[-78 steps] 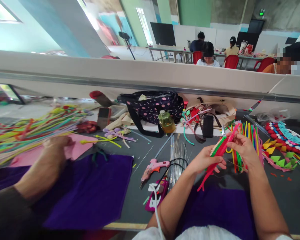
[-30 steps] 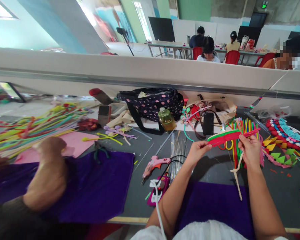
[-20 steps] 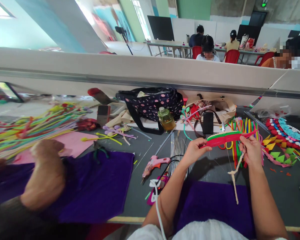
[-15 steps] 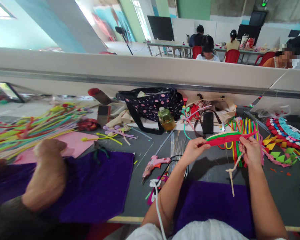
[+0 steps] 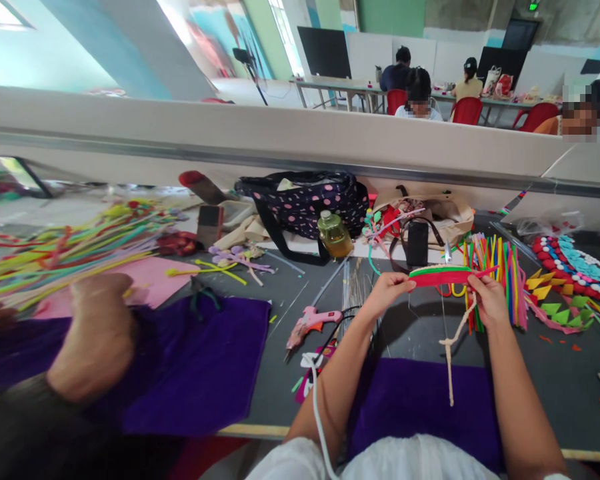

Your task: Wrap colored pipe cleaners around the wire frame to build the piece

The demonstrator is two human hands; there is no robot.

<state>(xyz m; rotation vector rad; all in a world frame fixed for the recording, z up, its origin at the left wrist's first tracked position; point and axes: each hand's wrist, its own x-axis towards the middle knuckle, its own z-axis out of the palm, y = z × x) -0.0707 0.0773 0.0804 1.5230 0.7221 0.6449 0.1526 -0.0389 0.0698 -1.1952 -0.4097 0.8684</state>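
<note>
Between my two hands a flat strip of red, green and white pipe cleaners (image 5: 440, 276) is stretched out above the table. My left hand (image 5: 386, 293) pinches its left end. At the other end, my right hand (image 5: 490, 299) grips the strip with thumb and fingers. From below my right hand dangles a cream twisted pipe cleaner (image 5: 449, 370) with a small side branch; where it is attached is hidden. Just behind the right hand lies a bundle of coloured pipe cleaners (image 5: 511, 283). Beneath my forearms is a purple cloth (image 5: 425, 407) at the table edge.
A pink glue gun (image 5: 307, 325) with its cord lies left of my left forearm. Behind are a bottle (image 5: 335, 240), a dotted bag (image 5: 305, 200) and a black phone (image 5: 417, 243). A co-worker's arm (image 5: 95, 340) rests at left. Finished-looking colourful rings (image 5: 580, 267) lie right.
Both hands have shifted slightly left in the view with the strip, the right hand more so. The cream pipe cleaner hangs a little lower and further left.
</note>
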